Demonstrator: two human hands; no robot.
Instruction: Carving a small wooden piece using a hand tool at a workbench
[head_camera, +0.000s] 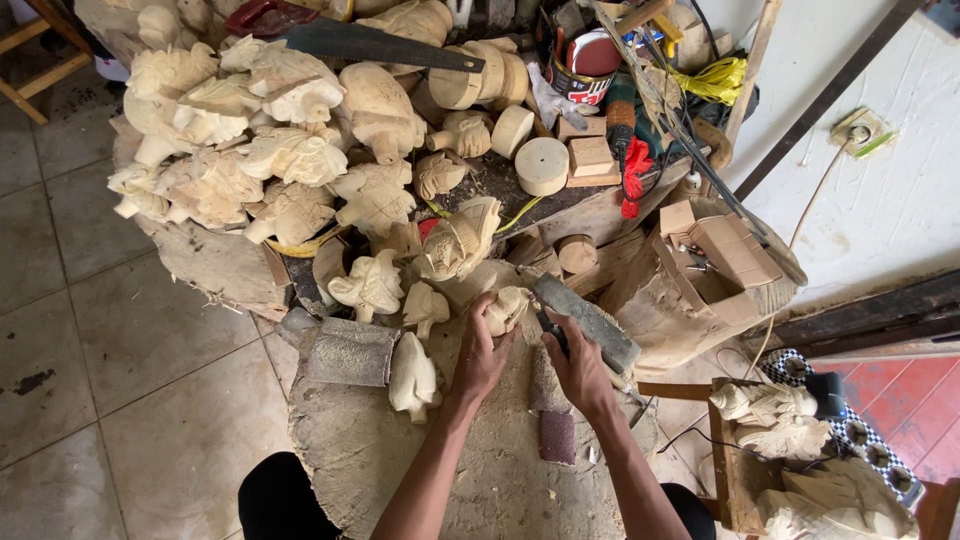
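Note:
My left hand (482, 352) grips a small pale wood carving (508, 308) on top of a big round wooden block (350, 450). My right hand (580, 372) is closed around a thin dark-handled carving tool (551, 331) whose tip points at the carving. A long grey sharpening stone (588, 323) lies just behind my right hand. A strip of sandpaper (552, 412) lies on the block under my right wrist.
Several unfinished carved figures (270, 150) are piled at the back left, with a handsaw (350, 40) on top. Round wooden discs (541, 165), a paint tin (588, 68) and small boxes (730, 250) stand behind. More carvings (790, 420) lie at the right. Tiled floor (90, 330) at left.

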